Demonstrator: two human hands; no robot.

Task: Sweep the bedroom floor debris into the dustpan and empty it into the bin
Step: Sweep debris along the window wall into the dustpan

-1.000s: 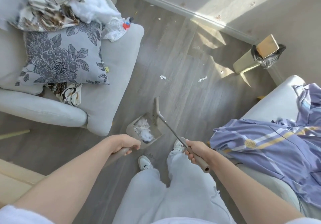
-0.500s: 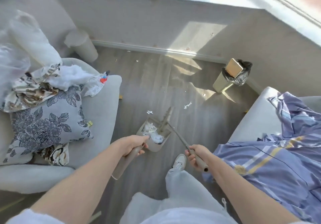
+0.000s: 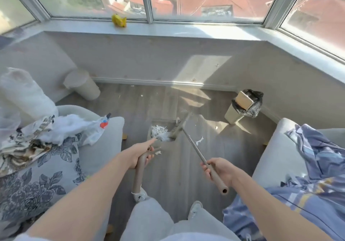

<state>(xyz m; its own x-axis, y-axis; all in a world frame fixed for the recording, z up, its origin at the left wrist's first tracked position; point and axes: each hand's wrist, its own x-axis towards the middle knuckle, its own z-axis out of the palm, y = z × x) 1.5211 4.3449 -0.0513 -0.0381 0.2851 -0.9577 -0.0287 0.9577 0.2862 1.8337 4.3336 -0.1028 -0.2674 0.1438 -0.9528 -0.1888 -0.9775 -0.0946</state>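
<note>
Two grips wrapped: my left hand (image 3: 139,155) around the heaped taupe plastic dustpan (image 3: 160,134) handle, my right hand (image 3: 220,169) around the taupe broom (image 3: 194,143); tilting risks spilling white paper scraps (image 3: 158,131).

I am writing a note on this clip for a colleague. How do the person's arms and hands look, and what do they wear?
Both forearms are bare. The left hand and the right hand wear no gloves, and no rings, watch or bracelet are visible. A pale, whitish sleeve edge shows at the bottom corner on the left arm. On the right arm only a thin pale strip shows at the frame edge.
</note>
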